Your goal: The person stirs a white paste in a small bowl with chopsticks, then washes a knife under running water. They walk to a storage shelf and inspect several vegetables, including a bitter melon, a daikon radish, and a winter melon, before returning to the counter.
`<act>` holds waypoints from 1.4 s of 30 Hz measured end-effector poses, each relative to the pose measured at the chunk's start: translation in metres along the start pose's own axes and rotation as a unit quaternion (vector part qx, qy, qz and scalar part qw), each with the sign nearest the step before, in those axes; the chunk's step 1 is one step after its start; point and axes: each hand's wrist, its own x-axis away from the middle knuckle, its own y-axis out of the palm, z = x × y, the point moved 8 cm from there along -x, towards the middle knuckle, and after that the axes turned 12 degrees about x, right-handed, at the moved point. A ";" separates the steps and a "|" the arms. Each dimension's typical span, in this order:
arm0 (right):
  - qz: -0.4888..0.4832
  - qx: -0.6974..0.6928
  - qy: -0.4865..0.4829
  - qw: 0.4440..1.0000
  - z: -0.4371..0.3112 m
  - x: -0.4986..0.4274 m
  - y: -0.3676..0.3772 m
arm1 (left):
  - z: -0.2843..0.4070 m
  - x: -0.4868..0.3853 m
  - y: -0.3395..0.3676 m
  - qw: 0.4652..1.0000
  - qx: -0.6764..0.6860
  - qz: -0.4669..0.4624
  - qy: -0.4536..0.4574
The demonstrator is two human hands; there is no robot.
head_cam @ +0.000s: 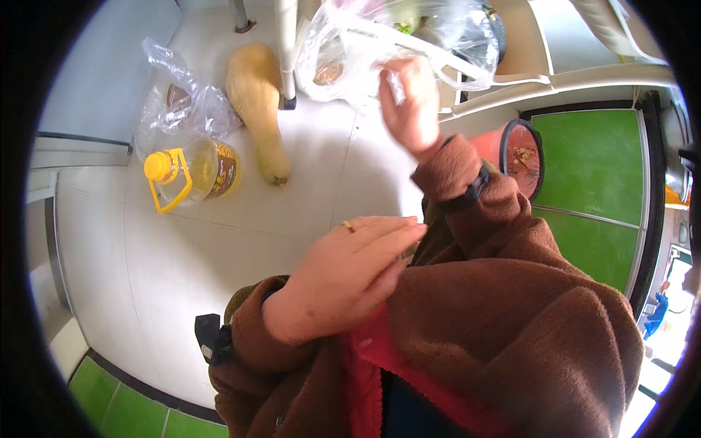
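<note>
My right hand (pixel 411 104) is raised in front of a white rack, its fingers curled around a small piece of whitish, shiny material that looks like plastic. Just beyond it, clear plastic bags (pixel 345 60) hang over the rack's edge, with some produce inside. Nearer to my body, my left hand (pixel 345 274) is held flat over the brown jacket, palm down, fingers extended together and a ring on one; nothing shows in it. On the floor lie a butternut-type squash (pixel 254 104) and a cooking oil bottle (pixel 202 169) with a yellow cap and handle.
A clear plastic bag (pixel 191 104) with something brown inside rests behind the bottle. A red bin (pixel 520 159) with a dark rim and scraps inside stands right of my right forearm. The white rack's rail (pixel 509 98) and leg (pixel 287 49) border the floor tiles.
</note>
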 end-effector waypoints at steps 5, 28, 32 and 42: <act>-0.388 -0.237 0.205 0.867 -0.054 0.105 0.163 | -0.021 0.024 -0.023 0.996 0.024 0.056 -0.069; -0.466 -0.525 0.458 0.546 -0.059 0.155 0.297 | -0.096 0.066 -0.029 0.955 0.043 0.157 -0.248; -0.493 -0.570 0.469 0.461 -0.067 0.140 0.260 | -0.116 0.069 -0.037 0.938 0.061 0.199 -0.275; -0.490 -0.675 0.479 0.273 -0.103 0.168 0.163 | -0.202 0.133 -0.068 0.694 0.261 0.529 -0.411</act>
